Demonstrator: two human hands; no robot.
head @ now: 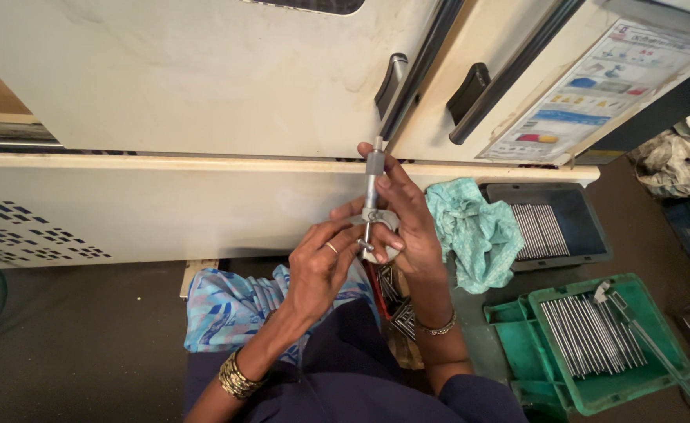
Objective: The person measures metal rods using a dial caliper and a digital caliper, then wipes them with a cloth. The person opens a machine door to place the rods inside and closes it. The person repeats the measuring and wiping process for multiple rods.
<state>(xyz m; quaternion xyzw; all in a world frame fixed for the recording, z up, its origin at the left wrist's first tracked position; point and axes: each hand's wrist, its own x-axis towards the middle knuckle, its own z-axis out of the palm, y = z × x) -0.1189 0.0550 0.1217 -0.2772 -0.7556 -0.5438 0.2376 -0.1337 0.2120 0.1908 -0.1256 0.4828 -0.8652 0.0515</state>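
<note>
A silver micrometer (373, 188) stands upright in front of me, its thimble at the top and its curved frame low down. My right hand (407, 215) wraps the frame and the barrel, with the fingers up along the thimble. My left hand (321, 262) pinches a thin metal rod (365, 244) at the micrometer's jaws; a ring sits on one finger. Gold bangles circle both wrists.
A cream machine housing with two black door handles (392, 82) and a printed chart (595, 86) fills the top. A teal cloth (470, 227) drapes a dark tray of metal rods (545, 227). A green tray (595, 337) holds several rods and a long tool (642, 333). Crumpled rags lie at far right.
</note>
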